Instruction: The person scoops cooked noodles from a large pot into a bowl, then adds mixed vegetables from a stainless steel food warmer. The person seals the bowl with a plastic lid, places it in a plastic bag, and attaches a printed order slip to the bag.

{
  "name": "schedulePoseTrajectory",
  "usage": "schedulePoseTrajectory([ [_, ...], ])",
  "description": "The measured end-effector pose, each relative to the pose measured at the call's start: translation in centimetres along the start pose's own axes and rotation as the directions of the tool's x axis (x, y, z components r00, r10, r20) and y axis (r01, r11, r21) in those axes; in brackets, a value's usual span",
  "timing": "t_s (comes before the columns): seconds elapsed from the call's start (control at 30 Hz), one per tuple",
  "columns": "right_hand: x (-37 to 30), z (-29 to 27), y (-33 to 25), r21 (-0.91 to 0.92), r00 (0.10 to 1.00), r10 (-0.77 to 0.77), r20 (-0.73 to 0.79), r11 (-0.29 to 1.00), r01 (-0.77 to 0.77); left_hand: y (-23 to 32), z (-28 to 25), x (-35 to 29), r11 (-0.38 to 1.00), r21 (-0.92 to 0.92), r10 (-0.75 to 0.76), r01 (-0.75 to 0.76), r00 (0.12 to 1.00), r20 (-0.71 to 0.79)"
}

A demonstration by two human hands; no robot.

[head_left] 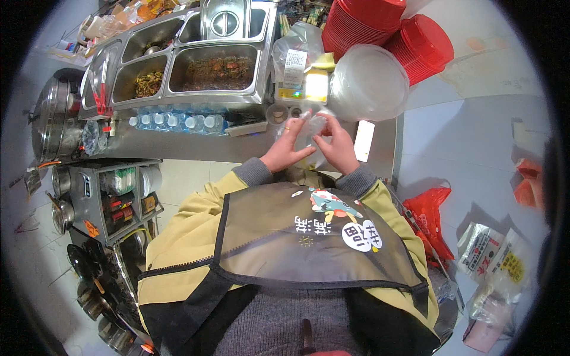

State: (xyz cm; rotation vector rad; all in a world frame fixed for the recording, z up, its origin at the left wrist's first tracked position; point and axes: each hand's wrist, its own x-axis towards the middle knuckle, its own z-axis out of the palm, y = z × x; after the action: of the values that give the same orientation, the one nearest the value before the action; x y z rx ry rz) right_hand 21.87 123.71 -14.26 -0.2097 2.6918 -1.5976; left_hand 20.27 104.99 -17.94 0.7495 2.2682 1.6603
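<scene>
View from above of a person in a yellow jacket and dark grey apron (309, 237), standing at a stainless steel bench (190, 145). Both hands meet over the bench's near edge, working a thin clear plastic bag (313, 127). The left hand (288, 148) pinches the bag's left side, forefinger stretched up and thumb pointing right; a ring shows on one finger. The right hand (338, 145) pinches the bag's right side with curled fingers. Both grips are clenched on the bag, which sits between the two hands, just above the bench.

Just beyond the hands stands a small digital scale with a lit yellow display (309, 86), and to its right a large stack of clear plastic lids in a bag (368, 83). Further off on the right are two tall stacks of red plastic bowls (380, 29). On the far left of the bench, steel food trays (208, 65) hold dark cooked dishes, and a row of clear water bottles with pale caps (178, 121) lies in front of them. A big steel pot (53, 118) stands at the far left. A white card (363, 140) lies on the bench right of the hands. On the floor to the right is a red plastic bag (427, 207)
</scene>
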Motion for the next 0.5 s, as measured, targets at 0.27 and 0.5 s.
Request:
schedulePoseTrajectory([
  [0.27, -1.0, -1.1, -3.9, -0.389, 0.845, -0.505, 0.176, 0.753, 0.531, -1.2, 2.4, 3.6, 0.962, 0.117, 0.201, -0.246, 0.931, 0.306],
  [0.5, -1.3, -1.4, -1.5, -0.181, 0.993, -0.047, -0.104, 0.983, 0.028, -0.8, 2.2, 5.0, 0.975, -0.157, -0.103, 0.156, 0.946, 0.306],
])
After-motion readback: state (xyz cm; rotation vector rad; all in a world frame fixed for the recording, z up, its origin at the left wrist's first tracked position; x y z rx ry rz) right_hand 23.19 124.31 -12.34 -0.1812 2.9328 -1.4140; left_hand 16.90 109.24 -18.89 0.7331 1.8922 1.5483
